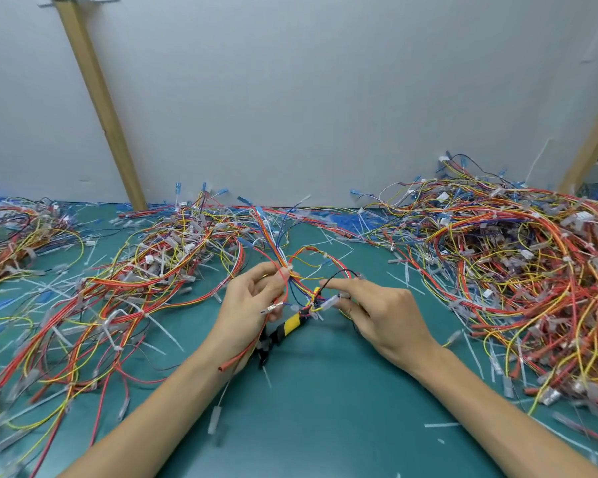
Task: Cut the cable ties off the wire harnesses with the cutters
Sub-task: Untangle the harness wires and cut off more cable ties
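Two hands on one wire harness [277, 248], over the green mat [325, 391]

L hand [252, 301] grips the bundle, thumb & fingers curled round it; R hand [377, 315] pinches its clear connector [332, 300] betw. index & thumb; cutters [292, 324] lie just below the L fingers, partly under the palm, can't tell if held; wire piles [515, 263] beyond both sets of fingertips.

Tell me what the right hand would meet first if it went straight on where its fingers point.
The right hand points left, so it would first meet the wire harness it pinches, then probably the left hand; depth is unclear.
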The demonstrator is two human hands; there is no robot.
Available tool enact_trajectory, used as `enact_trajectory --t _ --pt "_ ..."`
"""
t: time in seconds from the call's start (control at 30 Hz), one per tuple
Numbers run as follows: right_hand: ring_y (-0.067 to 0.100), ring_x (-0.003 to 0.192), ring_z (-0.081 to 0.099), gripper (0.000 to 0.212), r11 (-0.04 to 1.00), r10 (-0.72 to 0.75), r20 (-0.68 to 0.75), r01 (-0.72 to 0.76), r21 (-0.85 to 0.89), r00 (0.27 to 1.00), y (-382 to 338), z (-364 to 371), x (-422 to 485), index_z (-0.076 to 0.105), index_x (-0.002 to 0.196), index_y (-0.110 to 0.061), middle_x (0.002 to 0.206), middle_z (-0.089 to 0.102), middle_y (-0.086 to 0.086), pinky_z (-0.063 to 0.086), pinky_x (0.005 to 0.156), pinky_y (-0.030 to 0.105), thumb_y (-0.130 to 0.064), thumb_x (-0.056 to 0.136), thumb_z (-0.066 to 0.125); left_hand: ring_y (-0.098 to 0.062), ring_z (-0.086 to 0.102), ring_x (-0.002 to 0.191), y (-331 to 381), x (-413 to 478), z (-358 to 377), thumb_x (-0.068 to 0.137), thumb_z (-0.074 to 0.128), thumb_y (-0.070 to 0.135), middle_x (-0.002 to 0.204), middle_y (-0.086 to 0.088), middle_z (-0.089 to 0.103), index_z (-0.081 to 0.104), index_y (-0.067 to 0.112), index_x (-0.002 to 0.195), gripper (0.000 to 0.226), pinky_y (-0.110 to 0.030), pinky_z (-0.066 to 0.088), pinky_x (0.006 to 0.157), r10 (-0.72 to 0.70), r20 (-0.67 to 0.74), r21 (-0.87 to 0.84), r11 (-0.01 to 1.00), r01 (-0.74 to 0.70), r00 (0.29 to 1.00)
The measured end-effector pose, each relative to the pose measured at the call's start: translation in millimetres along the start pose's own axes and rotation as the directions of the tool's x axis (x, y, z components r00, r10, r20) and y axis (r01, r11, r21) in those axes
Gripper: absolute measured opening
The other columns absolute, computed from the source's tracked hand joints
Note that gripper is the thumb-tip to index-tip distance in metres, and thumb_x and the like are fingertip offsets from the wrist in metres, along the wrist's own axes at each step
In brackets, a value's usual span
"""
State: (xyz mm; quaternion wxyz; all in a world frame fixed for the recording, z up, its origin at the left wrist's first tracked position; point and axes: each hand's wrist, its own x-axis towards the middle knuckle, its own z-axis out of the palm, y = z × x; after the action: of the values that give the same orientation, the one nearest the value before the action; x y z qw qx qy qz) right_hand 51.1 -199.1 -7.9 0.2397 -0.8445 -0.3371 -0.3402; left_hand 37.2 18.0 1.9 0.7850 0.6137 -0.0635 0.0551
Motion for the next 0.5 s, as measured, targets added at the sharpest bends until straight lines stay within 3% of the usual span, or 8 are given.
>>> enact_trajectory --t 0.13,0.2,0.37,0.5 --pt "0.006 0.079 0.060 0.036 0.999 0.054 0.022 -0.054 -0.009 0.998 2.5 1.7 -1.5 0.073 0.110 -0.028 0.090 0.071 -0.014 0.048 0.056 0.026 -0.049 0.100 0.045 -0.014 0.030 0.055 -0.2 -0.6 -2.1 0.091 0.060 0.022 0.074 -0.013 0.044 0.065 0.005 0.101 0.020 -0.021 0.026 0.047 0.015 0.055 0.010 1.000 -0.015 0.998" --pt "0.007 0.077 0.056 0.034 0.998 0.063 0.027 -0.062 -0.011 0.998 2.6 2.1 -1.7 0.072 0.109 -0.029 0.089 0.070 -0.014 0.047 0.054 0.026 -0.049 0.100 0.046 -0.014 0.031 0.055 -0.9 -0.5 -3.0 0.096 0.056 0.016 0.069 -0.001 0.056 0.063 0.003 0.104 0.017 -0.021 0.027 0.046 0.020 0.069 0.024 0.999 -0.022 0.997" --pt "0.010 0.074 0.054 0.032 0.997 0.076 0.043 -0.076 0.002 0.996 1.6 1.8 -1.4 0.072 0.108 -0.029 0.086 0.068 -0.012 0.046 0.054 0.026 -0.049 0.098 0.049 -0.011 0.034 0.054 -0.8 -0.4 -3.5 0.101 0.050 0.007 0.093 0.002 0.070 0.060 0.002 0.105 0.012 -0.017 0.029 0.044 0.011 0.075 0.022 1.000 -0.013 0.997" --pt "0.008 0.075 0.053 0.027 0.997 0.079 0.052 -0.080 0.011 0.996 1.3 2.0 -1.3 0.072 0.110 -0.029 0.088 0.069 -0.012 0.047 0.055 0.027 -0.046 0.099 0.055 -0.012 0.035 0.054 0.0 -0.3 -3.7 0.101 0.048 0.004 0.094 0.002 0.071 0.059 0.004 0.104 0.012 -0.017 0.029 0.044 0.005 0.079 0.025 1.000 -0.007 0.997"
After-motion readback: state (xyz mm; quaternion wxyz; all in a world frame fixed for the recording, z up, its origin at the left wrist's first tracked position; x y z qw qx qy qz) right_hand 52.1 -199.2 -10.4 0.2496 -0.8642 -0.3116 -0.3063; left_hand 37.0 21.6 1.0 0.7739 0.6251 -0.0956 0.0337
